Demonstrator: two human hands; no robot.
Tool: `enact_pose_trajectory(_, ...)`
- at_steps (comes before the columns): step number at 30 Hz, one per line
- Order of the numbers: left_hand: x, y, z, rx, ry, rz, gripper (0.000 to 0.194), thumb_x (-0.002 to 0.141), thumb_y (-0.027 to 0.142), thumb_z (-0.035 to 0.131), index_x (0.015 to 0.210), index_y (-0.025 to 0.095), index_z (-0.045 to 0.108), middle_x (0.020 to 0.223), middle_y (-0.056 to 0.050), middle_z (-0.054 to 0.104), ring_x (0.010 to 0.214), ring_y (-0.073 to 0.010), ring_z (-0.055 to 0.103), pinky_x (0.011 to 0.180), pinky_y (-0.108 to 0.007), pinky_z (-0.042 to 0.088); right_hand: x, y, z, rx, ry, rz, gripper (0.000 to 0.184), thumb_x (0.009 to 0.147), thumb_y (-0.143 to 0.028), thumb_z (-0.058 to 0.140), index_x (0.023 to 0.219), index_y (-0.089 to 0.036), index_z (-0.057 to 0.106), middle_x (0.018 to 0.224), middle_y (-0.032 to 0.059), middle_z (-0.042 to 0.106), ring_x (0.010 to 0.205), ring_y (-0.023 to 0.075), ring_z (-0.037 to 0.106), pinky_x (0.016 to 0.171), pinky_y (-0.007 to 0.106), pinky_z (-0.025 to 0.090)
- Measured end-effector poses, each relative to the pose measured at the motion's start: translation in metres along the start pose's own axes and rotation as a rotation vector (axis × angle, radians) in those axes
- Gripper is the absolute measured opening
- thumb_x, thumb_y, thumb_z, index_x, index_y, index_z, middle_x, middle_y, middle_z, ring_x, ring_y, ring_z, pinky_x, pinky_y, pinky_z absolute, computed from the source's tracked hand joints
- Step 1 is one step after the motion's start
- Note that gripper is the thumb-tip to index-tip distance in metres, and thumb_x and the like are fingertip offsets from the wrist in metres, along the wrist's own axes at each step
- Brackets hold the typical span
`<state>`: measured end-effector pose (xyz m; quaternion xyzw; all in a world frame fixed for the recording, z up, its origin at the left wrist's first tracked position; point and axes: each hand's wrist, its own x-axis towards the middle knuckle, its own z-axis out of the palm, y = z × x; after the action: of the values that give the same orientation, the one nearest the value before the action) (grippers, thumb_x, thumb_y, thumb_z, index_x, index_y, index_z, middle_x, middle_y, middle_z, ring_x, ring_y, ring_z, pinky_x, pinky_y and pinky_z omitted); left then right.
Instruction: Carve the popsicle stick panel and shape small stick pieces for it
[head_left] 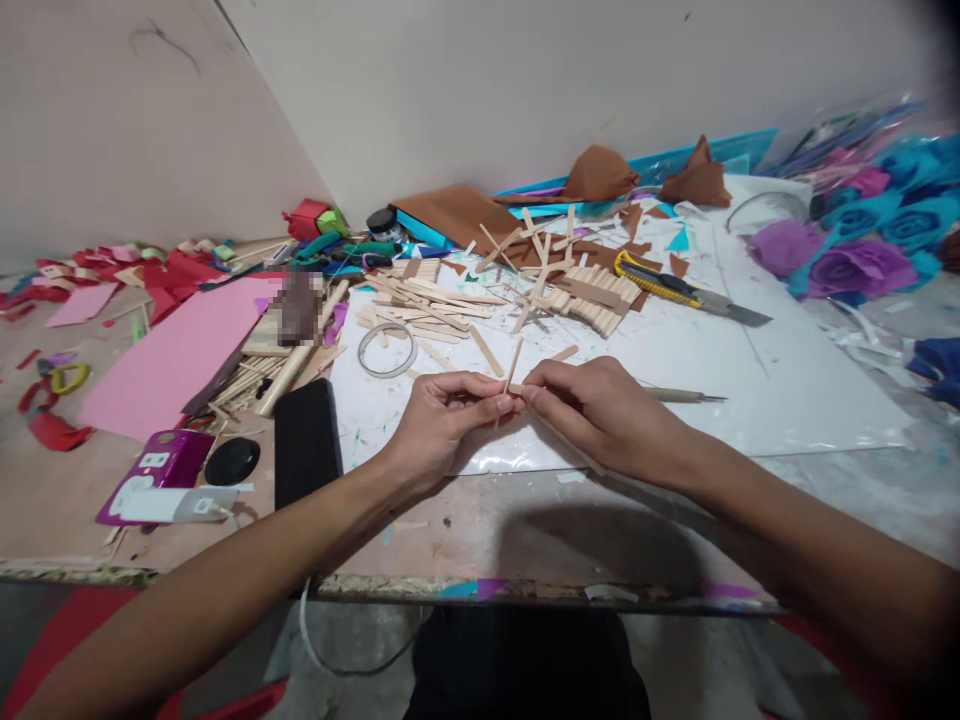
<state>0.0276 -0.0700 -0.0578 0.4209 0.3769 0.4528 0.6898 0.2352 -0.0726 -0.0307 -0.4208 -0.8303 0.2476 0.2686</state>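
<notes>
My left hand (442,415) and my right hand (604,400) meet above the near part of a white sheet (810,400). Between the left thumb and fingers is a thin wooden craft stick (515,362), tilted up and seen nearly edge-on. A second craft stick (517,389) crosses it, pinched in my right fingertips; most of its length is hidden by the hand. Whether the two are joined cannot be seen. Beyond the hands lies a loose pile of craft sticks (427,305), with a roll of tape (387,350) beside it.
A yellow utility knife (682,290) with its blade out lies at the back right. A pointed tool (686,396) rests behind my right hand. On the left are a black phone (306,440), pink paper (187,350) and a purple glue-gun-like device (161,470). Crepe paper flowers (862,250) fill the right.
</notes>
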Motion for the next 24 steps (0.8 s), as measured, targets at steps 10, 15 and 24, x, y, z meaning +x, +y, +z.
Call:
enact_pose_trajectory(10,0.002,0.011,-0.003,-0.054,-0.049,-0.208,0.025,0.061,0.023,0.099,0.077,0.017,0.080,0.078,-0.006,0.081,0.073,-0.0183,0.078,0.072,-0.028,0.065,-0.003,0.000,-0.001,0.041,-0.031,-0.047,0.029,0.106,-0.032,0.050,0.089,-0.017,0.067,0.073,0.0016,0.068,0.064,0.0111,0.057,0.065,0.024,0.037)
enact_pose_trajectory(15,0.004,0.011,-0.007,-0.030,-0.134,-0.209,0.023,0.068,0.030,0.097,0.080,0.017,0.082,0.081,-0.007,0.081,0.073,-0.0179,0.079,0.077,-0.031,0.068,-0.004,0.001,-0.001,0.061,-0.033,-0.037,0.028,0.105,-0.031,0.052,0.087,-0.017,0.069,0.070,0.0014,0.069,0.061,0.0111,0.056,0.064,0.025,0.036)
enact_pose_trajectory(24,0.007,0.010,-0.012,0.051,-0.145,-0.169,0.024,0.065,0.031,0.098,0.073,0.017,0.080,0.075,-0.005,0.080,0.067,-0.0182,0.077,0.073,-0.033,0.068,-0.003,-0.006,0.003,0.203,-0.038,0.059,0.026,0.099,-0.024,0.054,0.081,-0.019,0.071,0.059,-0.0016,0.062,0.052,0.0108,0.047,0.059,0.026,0.034)
